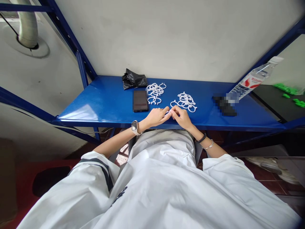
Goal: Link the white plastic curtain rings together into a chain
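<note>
On the blue shelf (105, 105) lie a water bottle (252, 79) at the right, a black bag (133, 79), a dark phone (140, 100), a ring heap (155, 92) beside the phone and a second heap (185, 101) further right. Just in front of these, at the shelf's front edge, the left hand (156, 117) and right hand (182, 117) meet, the fingertips of both pinching one small white ring (169, 112).

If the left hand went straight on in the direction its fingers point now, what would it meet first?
Almost at once, the small white piece pinched between both hands, and the right hand just beyond it. The left hand points right along the blue shelf; the fingertips seem to touch.
</note>
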Available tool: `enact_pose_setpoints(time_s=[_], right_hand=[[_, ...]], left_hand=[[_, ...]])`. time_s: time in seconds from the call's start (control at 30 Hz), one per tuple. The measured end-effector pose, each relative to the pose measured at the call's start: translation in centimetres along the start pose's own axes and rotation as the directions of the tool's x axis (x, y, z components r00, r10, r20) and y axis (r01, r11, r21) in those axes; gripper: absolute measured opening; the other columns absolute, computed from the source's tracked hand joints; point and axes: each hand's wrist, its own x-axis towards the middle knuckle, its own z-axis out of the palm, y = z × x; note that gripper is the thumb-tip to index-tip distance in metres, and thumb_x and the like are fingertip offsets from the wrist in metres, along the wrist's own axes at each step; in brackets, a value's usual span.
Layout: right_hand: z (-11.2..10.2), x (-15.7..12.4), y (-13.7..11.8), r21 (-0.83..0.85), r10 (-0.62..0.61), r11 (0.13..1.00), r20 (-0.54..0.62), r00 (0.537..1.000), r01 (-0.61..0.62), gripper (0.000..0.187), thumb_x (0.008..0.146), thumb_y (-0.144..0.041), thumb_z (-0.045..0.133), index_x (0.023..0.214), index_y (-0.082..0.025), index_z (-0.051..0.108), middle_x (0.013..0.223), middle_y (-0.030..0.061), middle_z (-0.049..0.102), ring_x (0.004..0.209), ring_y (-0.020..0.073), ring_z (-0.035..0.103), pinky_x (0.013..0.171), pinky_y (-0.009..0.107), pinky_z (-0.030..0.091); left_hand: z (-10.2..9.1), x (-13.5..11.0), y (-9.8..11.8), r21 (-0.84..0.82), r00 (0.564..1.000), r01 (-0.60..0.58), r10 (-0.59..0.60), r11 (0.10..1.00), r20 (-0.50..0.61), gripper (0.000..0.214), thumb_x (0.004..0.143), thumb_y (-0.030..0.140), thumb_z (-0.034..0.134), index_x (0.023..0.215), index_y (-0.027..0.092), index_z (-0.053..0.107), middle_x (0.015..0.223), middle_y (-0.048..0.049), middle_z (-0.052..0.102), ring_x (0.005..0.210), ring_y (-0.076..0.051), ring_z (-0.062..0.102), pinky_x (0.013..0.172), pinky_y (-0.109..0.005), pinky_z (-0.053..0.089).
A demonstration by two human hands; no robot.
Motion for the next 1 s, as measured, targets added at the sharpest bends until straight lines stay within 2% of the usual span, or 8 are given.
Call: enact_pose_setpoints(time_s=[0.13,0.33,0.6,0.7,0.83,1.0], right_hand=[[0.0,0.0,0.0,0.023,0.012,1.000,-0.031,0.999,-0.011,0.036,0.098,-0.054,0.041,0.086,-0.023,0.052,0.055,-0.0046,0.053,0.048,0.0126,0.050,0.055,0.026,0.039],[0.2,0.0,0.2,0.017,0.027,1.000,-0.045,0.999,-0.026,0.039,0.098,-0.059,0.040,0.093,-0.023,0.054,0.055,-0.0044,0.055,0.048,0.0133,0.052,0.056,0.026,0.041],[0.3,0.0,0.5,-0.059,0.020,0.998,0.021,1.000,-0.019,0.028,0.097,-0.047,0.044,0.090,-0.022,0.056,0.059,-0.0013,0.059,0.050,0.0141,0.052,0.056,0.026,0.039],[0.4,0.0,0.5,-0.070,0.002,0.998,0.050,0.999,0.001,0.021,0.093,-0.038,0.047,0.085,-0.022,0.056,0.060,-0.0013,0.059,0.051,0.0133,0.051,0.056,0.025,0.038],[0.4,0.0,0.5,-0.111,-0.018,0.994,0.058,0.998,0.024,0.016,0.088,-0.031,0.049,0.076,-0.021,0.053,0.059,-0.0017,0.056,0.051,0.0121,0.048,0.055,0.024,0.035],[0.5,-0.1,0.7,-0.123,-0.014,0.992,0.038,0.999,0.019,0.016,0.087,-0.031,0.051,0.075,-0.021,0.054,0.058,-0.0016,0.057,0.051,0.0122,0.048,0.055,0.025,0.034]], left_hand=[[0.0,0.0,0.0,-0.080,0.998,0.024,-0.029,0.996,-0.059,0.044,0.102,0.048,0.025,0.110,0.014,0.052,0.069,-0.0053,0.064,0.058,-0.020,0.060,0.053,-0.027,0.027],[0.2,-0.1,-0.2,-0.239,0.978,0.071,-0.114,0.968,-0.174,0.039,0.095,0.045,0.044,0.117,0.013,0.048,0.063,0.0013,0.058,0.053,-0.015,0.054,0.054,-0.025,0.032],[1.1,0.0,-0.9,-0.327,0.934,-0.054,-0.068,0.943,-0.350,0.039,0.093,0.040,0.052,0.121,0.015,0.044,0.083,-0.0032,0.062,0.074,-0.015,0.060,0.067,-0.025,0.044],[1.1,0.0,-0.9,-0.319,0.931,-0.109,-0.015,0.941,-0.364,0.039,0.095,0.039,0.050,0.124,0.014,0.042,0.095,-0.0080,0.063,0.083,-0.017,0.061,0.072,-0.027,0.047],[0.8,0.0,-0.7,-0.318,0.942,-0.180,0.070,0.931,-0.329,0.036,0.100,0.036,0.042,0.128,0.014,0.040,0.104,-0.0112,0.062,0.089,-0.018,0.062,0.080,-0.030,0.049],[0.6,-0.1,-0.5,-0.323,0.944,-0.204,0.098,0.924,-0.316,0.040,0.101,0.038,0.038,0.132,0.013,0.038,0.115,-0.0159,0.060,0.102,-0.021,0.061,0.088,-0.034,0.050]])
